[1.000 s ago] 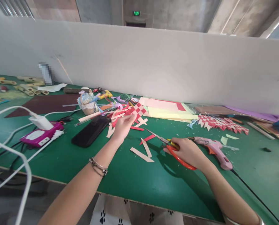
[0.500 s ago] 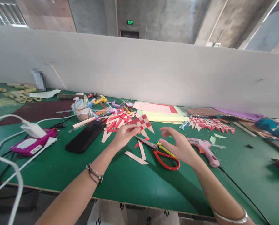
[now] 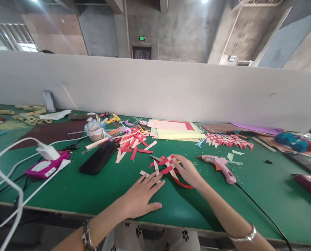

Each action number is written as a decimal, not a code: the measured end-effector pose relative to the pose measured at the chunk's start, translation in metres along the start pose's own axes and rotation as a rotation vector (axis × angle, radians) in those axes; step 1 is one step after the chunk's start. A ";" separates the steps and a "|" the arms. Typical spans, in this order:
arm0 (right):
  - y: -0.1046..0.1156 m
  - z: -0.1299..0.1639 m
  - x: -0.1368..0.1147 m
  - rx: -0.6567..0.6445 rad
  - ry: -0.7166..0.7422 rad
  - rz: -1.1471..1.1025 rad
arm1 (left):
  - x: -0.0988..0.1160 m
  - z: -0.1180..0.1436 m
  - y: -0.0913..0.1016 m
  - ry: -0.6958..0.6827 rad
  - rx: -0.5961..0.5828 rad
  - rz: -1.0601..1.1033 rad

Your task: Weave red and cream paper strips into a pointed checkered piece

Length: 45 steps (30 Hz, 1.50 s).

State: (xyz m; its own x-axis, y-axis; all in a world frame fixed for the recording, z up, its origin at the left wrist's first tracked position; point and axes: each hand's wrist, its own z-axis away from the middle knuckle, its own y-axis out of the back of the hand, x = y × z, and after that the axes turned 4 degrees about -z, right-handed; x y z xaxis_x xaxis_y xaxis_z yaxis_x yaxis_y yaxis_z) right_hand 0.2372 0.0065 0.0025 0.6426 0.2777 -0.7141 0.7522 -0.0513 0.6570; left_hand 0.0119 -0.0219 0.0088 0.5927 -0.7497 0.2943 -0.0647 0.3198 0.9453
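Observation:
My left hand (image 3: 142,195) lies flat on the green table (image 3: 66,188) with its fingers spread, holding nothing. Its fingertips touch a pale paper strip (image 3: 144,173). My right hand (image 3: 189,171) pinches the right edge of a woven red-and-white paper piece (image 3: 167,162), which rests low over the table. Under that hand lie red-handled scissors (image 3: 183,184); their blade tip pokes out left of the woven piece.
A pink glue gun (image 3: 219,164) with a black cord lies right of my right hand. A black phone (image 3: 99,157), a pink power bank (image 3: 44,167) with white cable, a pile of red and pale strips (image 3: 133,141), stacked paper sheets (image 3: 175,130) and a white divider wall (image 3: 155,87) lie beyond.
My right hand let go of the scissors, then took the woven piece, which came nearer from the strip pile. My left hand released it and dropped flat onto the table.

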 end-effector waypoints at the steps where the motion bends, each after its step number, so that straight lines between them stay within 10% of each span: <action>1: -0.006 0.001 0.004 -0.026 -0.003 0.042 | 0.000 0.002 -0.004 0.009 -0.017 -0.024; 11: -0.025 0.004 0.008 0.064 -0.035 0.253 | -0.007 -0.003 -0.003 0.056 0.079 -0.151; 27: -0.025 -0.007 0.009 0.111 -0.139 0.032 | -0.076 -0.037 0.009 0.385 0.274 -0.299; 35: -0.026 -0.039 -0.007 0.103 -0.318 -0.575 | -0.075 -0.028 -0.005 0.275 0.328 -0.245; 45: -0.018 -0.033 -0.013 0.137 -0.394 -0.800 | -0.051 -0.028 0.002 0.047 0.349 -0.267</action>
State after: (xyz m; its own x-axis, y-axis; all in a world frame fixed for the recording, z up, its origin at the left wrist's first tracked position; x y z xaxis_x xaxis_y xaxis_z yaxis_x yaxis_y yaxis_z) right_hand 0.2107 0.0351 0.0077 -0.0958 -0.0680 -0.9931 0.9906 -0.1043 -0.0884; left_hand 0.0045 0.0331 -0.0080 0.6608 -0.7498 0.0346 -0.1672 -0.1021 0.9806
